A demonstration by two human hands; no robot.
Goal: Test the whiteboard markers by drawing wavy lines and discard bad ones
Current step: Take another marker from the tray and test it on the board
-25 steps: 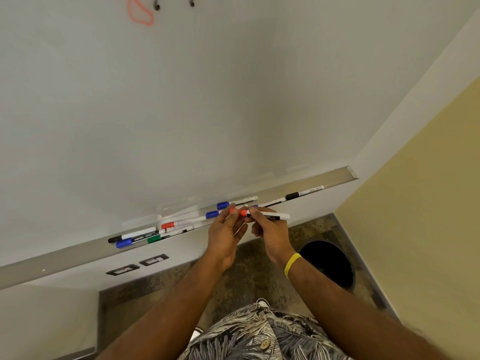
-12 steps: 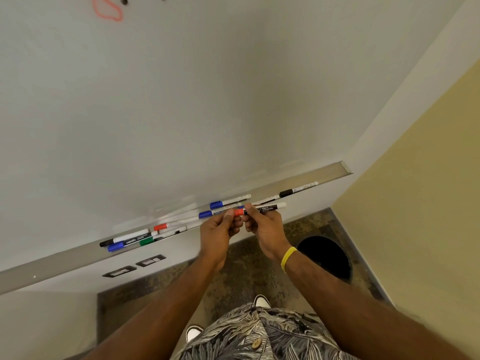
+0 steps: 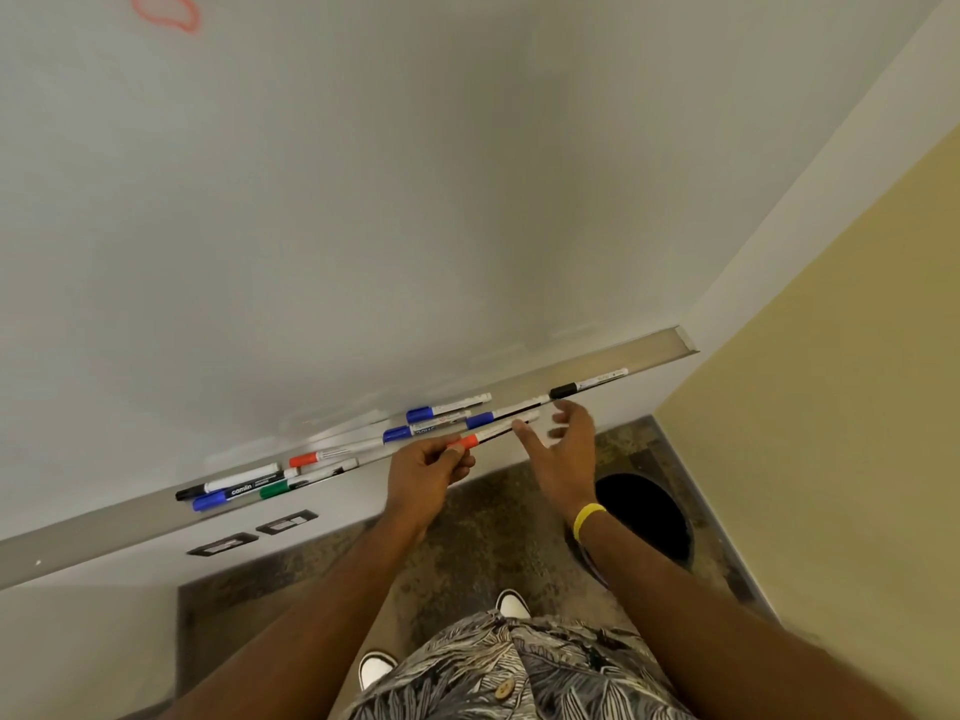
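— What is the room like?
— A glossy whiteboard (image 3: 415, 200) fills the wall, with a red loop (image 3: 166, 13) drawn near the top edge. A long grey metal tray (image 3: 104, 532) runs along its foot. To the right, a matt yellow wall (image 3: 831, 407) closes the corner. The floor (image 3: 493, 522) is mottled brown, and a round black bin (image 3: 644, 511) stands on it in that corner.
— And the markers?
— Slim white barrels with coloured caps lie in the tray: blue-capped markers (image 3: 421, 414) in the middle, a black-capped marker (image 3: 587, 385) further right, a green-capped marker (image 3: 275, 490) to the left.
— The hands?
— The left hand (image 3: 426, 470) pinches the red-capped marker (image 3: 493, 433) at its cap and holds it just in front of the tray. The right hand (image 3: 571, 454), with a yellow wristband (image 3: 588, 517), is spread loose beside the barrel's far end. Blur hides whether its thumb touches the barrel.
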